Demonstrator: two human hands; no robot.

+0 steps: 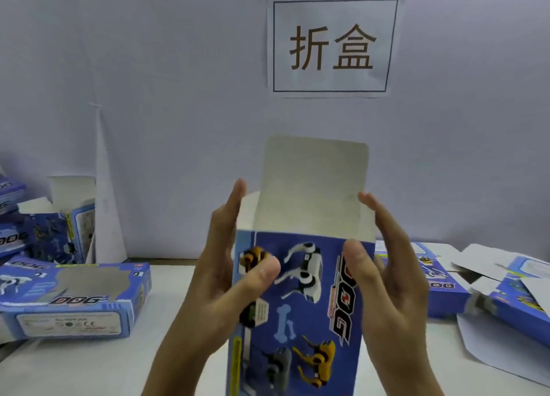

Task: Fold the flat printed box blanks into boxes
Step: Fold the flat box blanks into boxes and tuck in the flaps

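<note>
Box (300, 300) was held upright in mid-air above the white table (184, 336), printed dog panel facing the camera, top flap (315, 184) standing open and unfolded. Left hand (226, 264) gripped the left edge, thumb pressed on the front panel, fingers extended along the side. Right hand (384, 270) did likewise on the right edge. Both were partly open, clamping the box between thumb and fingers.

Risk, as judged: squeezing the sides too hard could collapse the tube back toward flat or crease the panel; the side tabs may jam if the top flap is closed first.

Box bottom was cut off by the frame edge, so its closure could not be checked. Fingers behind the box were hidden. Folded boxes at left (71, 294) and loose blanks at right (506, 291) were blurred
</note>
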